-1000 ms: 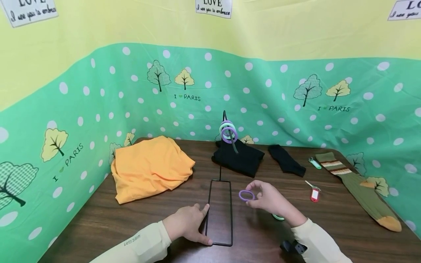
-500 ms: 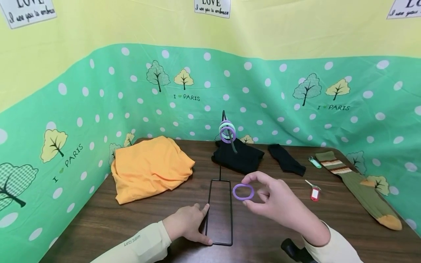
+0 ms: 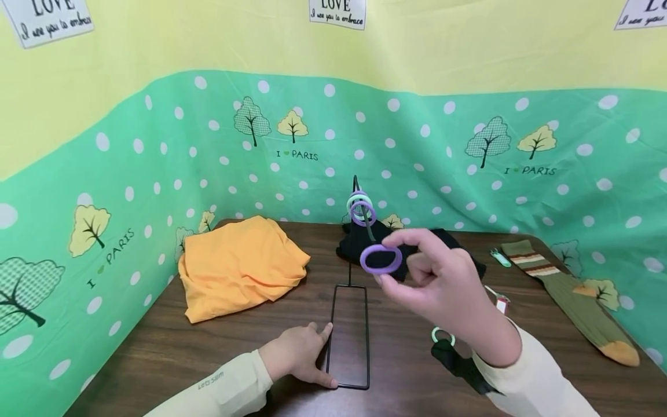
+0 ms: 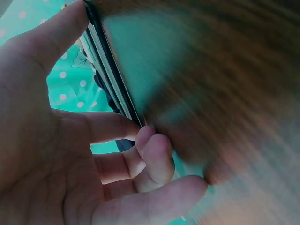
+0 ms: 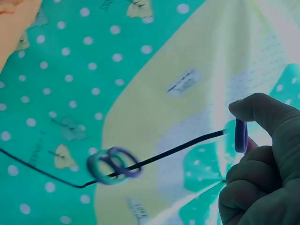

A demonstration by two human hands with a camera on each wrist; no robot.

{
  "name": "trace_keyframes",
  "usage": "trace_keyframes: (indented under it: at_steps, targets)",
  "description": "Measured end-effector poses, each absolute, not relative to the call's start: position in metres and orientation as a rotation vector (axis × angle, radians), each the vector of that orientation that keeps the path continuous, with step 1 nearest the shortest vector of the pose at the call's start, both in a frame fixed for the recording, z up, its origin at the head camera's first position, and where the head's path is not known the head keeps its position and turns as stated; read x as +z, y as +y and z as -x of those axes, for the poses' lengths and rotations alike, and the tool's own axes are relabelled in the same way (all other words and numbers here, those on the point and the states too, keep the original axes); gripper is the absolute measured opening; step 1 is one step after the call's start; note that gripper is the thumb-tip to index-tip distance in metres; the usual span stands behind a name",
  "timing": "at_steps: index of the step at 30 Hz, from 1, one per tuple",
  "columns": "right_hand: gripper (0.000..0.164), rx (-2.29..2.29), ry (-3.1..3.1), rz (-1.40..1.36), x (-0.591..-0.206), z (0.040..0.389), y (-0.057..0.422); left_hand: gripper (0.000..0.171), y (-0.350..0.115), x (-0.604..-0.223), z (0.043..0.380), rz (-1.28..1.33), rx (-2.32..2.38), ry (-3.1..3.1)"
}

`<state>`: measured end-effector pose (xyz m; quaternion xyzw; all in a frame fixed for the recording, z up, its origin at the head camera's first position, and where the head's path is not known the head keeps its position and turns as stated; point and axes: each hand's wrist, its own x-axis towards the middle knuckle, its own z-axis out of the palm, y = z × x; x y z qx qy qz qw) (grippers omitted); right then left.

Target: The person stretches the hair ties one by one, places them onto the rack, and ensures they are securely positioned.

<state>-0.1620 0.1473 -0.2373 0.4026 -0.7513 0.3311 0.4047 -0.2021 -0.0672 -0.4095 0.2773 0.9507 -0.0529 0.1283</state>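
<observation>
My right hand (image 3: 443, 284) pinches a purple ring (image 3: 381, 259) between thumb and forefinger, near the free end of the black wire stand's arm. In the right wrist view, the purple ring (image 5: 241, 137) appears edge-on beside the arm's tip (image 5: 220, 134); whether they touch I cannot tell. Purple and mint rings (image 3: 361, 208) hang on the arm further back. My left hand (image 3: 299, 353) rests at the left side of the stand's rectangular base (image 3: 367, 336), thumb at the near corner and forefinger extended along the bar. In the left wrist view its other fingers (image 4: 157, 157) bend loosely.
A mint ring (image 3: 436, 330) lies on the brown table (image 3: 401, 370) by the right wrist. Folded orange cloth (image 3: 242, 266) sits left; black cloth (image 3: 354, 243) lies behind the stand. At right are a striped olive sock (image 3: 578, 307), a mint tag (image 3: 501, 258) and a red tag (image 3: 502, 304).
My right hand has lifted the purple ring up and away from me, from beside the base to near the arm's tip. My left hand has stayed in place on the base.
</observation>
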Motion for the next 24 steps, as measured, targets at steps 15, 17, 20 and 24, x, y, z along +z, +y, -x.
trace_keyframes:
  at_steps: [15,17,20,24]
  targets:
    - [0.049,0.879,-2.325,-0.65,-0.25,0.217,0.145,0.103,-0.066,-0.412,0.204,-0.81,-0.167,2.763]
    - [0.052,0.891,-2.36,-0.614,-0.253,0.218,0.149,0.103,-0.066,-0.412,0.204,-0.809,-0.173,2.761]
    - [0.053,0.94,-2.421,-0.562,-0.26,0.22,0.158,0.103,-0.065,-0.412,0.204,-0.808,-0.183,2.759]
    - [0.052,1.012,-2.534,-0.453,-0.275,0.222,0.177,0.103,-0.065,-0.412,0.203,-0.808,-0.188,2.765]
